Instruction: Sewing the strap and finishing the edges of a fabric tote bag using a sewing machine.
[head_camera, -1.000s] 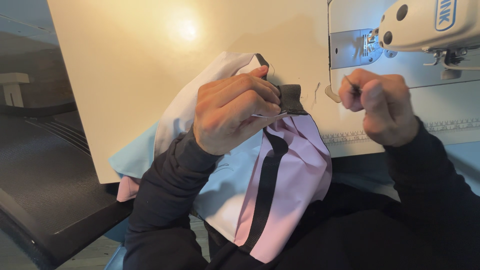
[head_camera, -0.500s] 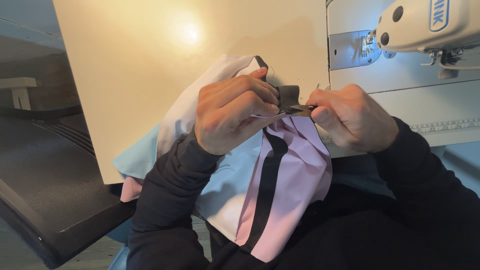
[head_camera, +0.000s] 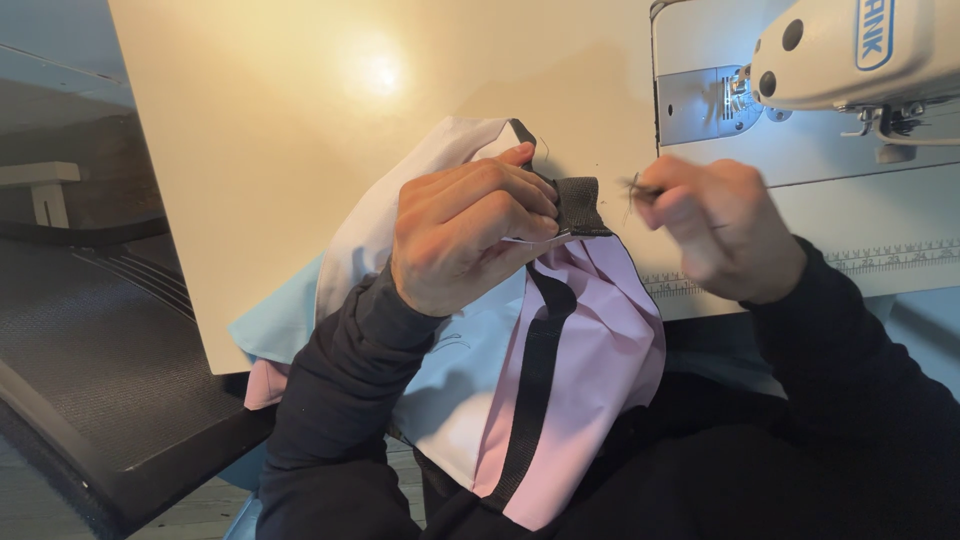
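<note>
At the near edge of the pale table (head_camera: 300, 150), the left hand (head_camera: 465, 235) is curled tight around a bunch of fabric (head_camera: 590, 370) (pink, white and pale blue panels). Fingers pinch the cloth just beside the folded end of a black strap (head_camera: 578, 205). The strap end stands up at the fingertips; the rest of the strap runs down the pink panel toward the lap. The fabric hangs off the table edge, partly on the table, partly over the dark sleeves.

The right hand (head_camera: 725, 230) is closed in a loose fist just right of the strap end, not touching it. It is blurred. A small dark tool (head_camera: 636, 186) pokes out past the fingers; kind cannot be told.

A white sewing machine (head_camera: 850, 50) sits at the far right.
</note>
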